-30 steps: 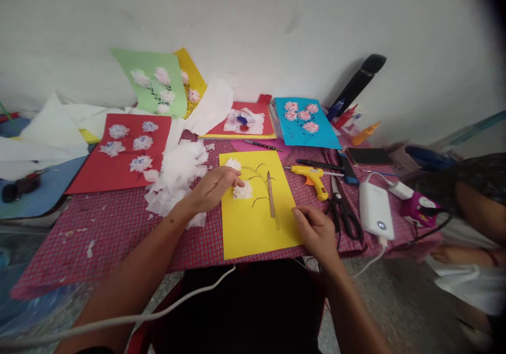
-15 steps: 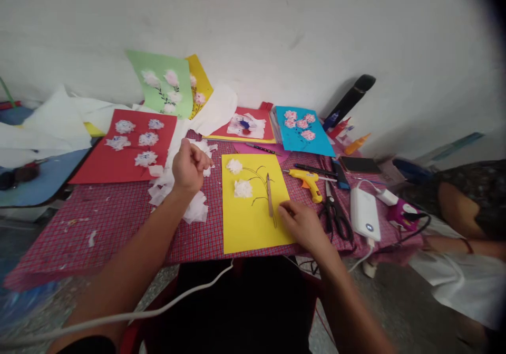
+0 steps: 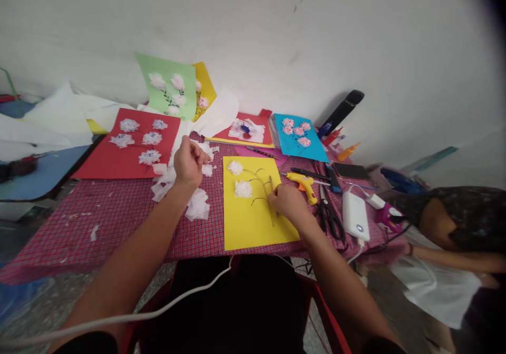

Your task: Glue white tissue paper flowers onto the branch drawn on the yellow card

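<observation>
A yellow sheet [image 3: 245,227] lies in front of me, with drawn stems and two white tissue-paper flowers [image 3: 243,189] at its upper left. My right hand [image 3: 290,202] is closed over a slim, pointed brownish tool [image 3: 271,181] on the sheet's right side; only its tip shows, and I cannot tell its exact kind. To the left of the sheet, my left hand [image 3: 190,161] is raised above torn white tissue pieces [image 3: 197,204]. Its fingers are curled together, and whatever they may hold is hidden.
Right of the sheet are a yellow glue gun [image 3: 302,180], black scissors [image 3: 331,214] and a white power bank [image 3: 355,216]. A red flower card [image 3: 98,159] lies at left; a blue one [image 3: 296,132] leans at the back. Another person's arm [image 3: 446,259] is at far right.
My right hand has moved left and up from the sheet's edge and closed over the slim tool. My left hand stays raised and curled; the view has shifted slightly.
</observation>
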`<state>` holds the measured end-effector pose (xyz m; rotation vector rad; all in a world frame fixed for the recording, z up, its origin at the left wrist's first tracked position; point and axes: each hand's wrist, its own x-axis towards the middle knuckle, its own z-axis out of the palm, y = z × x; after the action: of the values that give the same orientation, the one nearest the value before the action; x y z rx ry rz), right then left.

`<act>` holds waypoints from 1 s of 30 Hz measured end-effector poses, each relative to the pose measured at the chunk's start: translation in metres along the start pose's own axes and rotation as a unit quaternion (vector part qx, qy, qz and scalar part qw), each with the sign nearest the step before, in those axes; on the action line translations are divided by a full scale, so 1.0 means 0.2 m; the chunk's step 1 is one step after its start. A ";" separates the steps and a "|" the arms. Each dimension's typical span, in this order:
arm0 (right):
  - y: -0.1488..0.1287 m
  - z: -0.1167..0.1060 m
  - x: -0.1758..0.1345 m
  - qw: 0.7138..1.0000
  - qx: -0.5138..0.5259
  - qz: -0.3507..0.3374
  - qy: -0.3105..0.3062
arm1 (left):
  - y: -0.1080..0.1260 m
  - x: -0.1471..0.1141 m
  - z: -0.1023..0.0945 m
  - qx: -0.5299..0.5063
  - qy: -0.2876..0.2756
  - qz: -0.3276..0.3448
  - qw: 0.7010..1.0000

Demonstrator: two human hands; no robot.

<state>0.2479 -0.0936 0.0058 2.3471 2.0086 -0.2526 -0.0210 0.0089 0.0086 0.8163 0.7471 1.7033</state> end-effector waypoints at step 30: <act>0.17 0.15 -0.48 0.962 0.199 -0.172 0.074 | 0.07 0.03 -0.06 0.180 0.051 0.185 0.965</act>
<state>0.2635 -0.1972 -0.0116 2.2540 2.6574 -0.5565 -0.0395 0.0105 0.0135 1.1850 1.0451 1.9805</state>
